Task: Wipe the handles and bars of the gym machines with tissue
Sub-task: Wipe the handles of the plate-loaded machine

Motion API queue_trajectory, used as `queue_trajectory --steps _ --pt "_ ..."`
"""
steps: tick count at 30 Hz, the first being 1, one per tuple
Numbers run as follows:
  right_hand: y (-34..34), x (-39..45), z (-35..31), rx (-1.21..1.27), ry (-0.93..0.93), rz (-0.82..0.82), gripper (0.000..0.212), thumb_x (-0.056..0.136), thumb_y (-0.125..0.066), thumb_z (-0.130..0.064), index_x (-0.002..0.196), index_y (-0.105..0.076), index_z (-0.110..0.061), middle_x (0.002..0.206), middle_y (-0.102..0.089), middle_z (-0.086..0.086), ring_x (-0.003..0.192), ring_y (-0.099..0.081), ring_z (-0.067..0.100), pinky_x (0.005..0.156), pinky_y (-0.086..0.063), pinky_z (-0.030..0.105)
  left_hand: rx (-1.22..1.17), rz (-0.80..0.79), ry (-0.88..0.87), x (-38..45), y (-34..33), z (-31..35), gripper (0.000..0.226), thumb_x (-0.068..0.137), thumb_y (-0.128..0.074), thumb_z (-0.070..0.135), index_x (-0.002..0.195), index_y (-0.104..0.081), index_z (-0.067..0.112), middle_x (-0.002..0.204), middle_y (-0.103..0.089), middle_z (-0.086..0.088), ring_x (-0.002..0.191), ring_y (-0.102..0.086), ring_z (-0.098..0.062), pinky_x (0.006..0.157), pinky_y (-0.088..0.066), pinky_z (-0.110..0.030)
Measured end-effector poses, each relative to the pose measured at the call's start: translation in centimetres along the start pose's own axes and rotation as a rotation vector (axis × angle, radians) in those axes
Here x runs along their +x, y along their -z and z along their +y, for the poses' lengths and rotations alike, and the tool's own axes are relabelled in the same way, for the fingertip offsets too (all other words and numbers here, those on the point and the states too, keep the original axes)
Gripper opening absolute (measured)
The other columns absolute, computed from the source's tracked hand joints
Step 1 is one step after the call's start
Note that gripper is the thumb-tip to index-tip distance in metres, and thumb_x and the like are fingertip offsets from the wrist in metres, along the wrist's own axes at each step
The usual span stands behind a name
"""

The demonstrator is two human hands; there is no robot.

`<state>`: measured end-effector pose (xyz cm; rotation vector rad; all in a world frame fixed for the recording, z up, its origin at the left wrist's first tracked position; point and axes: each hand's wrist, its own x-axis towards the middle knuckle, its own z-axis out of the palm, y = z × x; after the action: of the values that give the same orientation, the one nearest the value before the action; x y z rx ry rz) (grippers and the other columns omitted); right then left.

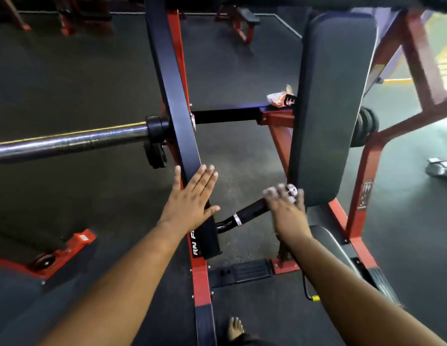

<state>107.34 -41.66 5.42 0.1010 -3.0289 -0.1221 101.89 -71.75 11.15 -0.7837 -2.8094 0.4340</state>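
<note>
Head view, looking down on a red-and-black plate-loaded gym machine. Left hand (192, 193), centre of frame: fingers straight and together, palm flat against the black painted lever arm (176, 96) that runs from top centre down to the hand. It grips nothing.

Right hand (286, 208), just right of centre, is motion-blurred. Its fingers lie spread over the outer end of the short black rubber-gripped handle (252, 211), which sticks out to the right from the lever arm's lower end. A chrome end cap (291, 189) shows just past the fingertips. Cannot tell whether the fingers wrap the handle or only rest on it. No tissue can be made out under either hand.

Chrome weight-loading bar (67, 141) juts to the left edge of the frame from the lever arm, with a black collar at its root. Tall black padded backrest (329, 103) stands at upper right, its lower edge near the right hand. A crumpled white-and-orange packet (277, 99) sits on the red crossbeam (277, 117) just left of the backrest. Dark rubber floor (67, 78) all round. A bare foot (236, 327) shows at bottom centre.
</note>
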Motion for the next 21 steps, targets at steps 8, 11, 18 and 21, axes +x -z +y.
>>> queue_trajectory --steps 8,11,18,21 --pt "-3.3 -1.5 -6.8 0.226 0.132 0.15 0.078 0.074 -0.067 0.008 0.146 -0.053 -0.016 0.157 -0.046 0.003 0.153 -0.025 0.022 0.121 -0.014 0.066 0.002 0.066 0.011 1.6 -1.2 -0.3 0.086 0.101 -0.02 0.069 0.165 -0.004 0.014 0.172 0.006 -0.011 0.159 0.009 -0.026 0.124 0.005 -0.064" --pt "-2.8 -1.3 -6.3 0.111 0.304 0.132 0.076 0.073 -0.062 0.0 0.147 -0.053 -0.016 0.153 -0.052 0.003 0.15 -0.035 0.023 0.119 -0.009 0.068 0.019 0.077 -0.027 1.7 -1.2 -0.5 0.087 0.1 -0.016 0.07 0.165 -0.003 0.014 0.172 0.006 -0.012 0.159 0.008 -0.028 0.125 0.002 -0.062" --pt "-1.0 1.5 0.0 0.167 -0.154 0.135 0.061 0.085 -0.054 0.006 0.141 -0.057 -0.019 0.149 -0.052 -0.002 0.155 -0.024 0.025 0.123 0.002 0.064 0.057 0.044 -0.178 5.0 0.5 -3.2 0.09 0.098 -0.006 0.075 0.163 0.01 0.015 0.169 0.02 -0.012 0.157 0.017 -0.026 0.127 0.007 -0.05" --pt "-2.7 -0.5 -6.9 0.229 -0.132 0.163 0.076 0.076 -0.063 0.013 0.145 -0.054 -0.018 0.153 -0.047 -0.002 0.154 -0.022 0.025 0.122 -0.004 0.062 0.067 0.041 -0.216 6.1 0.9 -4.1 0.088 0.098 -0.004 0.073 0.163 0.01 0.017 0.169 0.019 -0.01 0.157 0.017 -0.026 0.127 0.01 -0.049"
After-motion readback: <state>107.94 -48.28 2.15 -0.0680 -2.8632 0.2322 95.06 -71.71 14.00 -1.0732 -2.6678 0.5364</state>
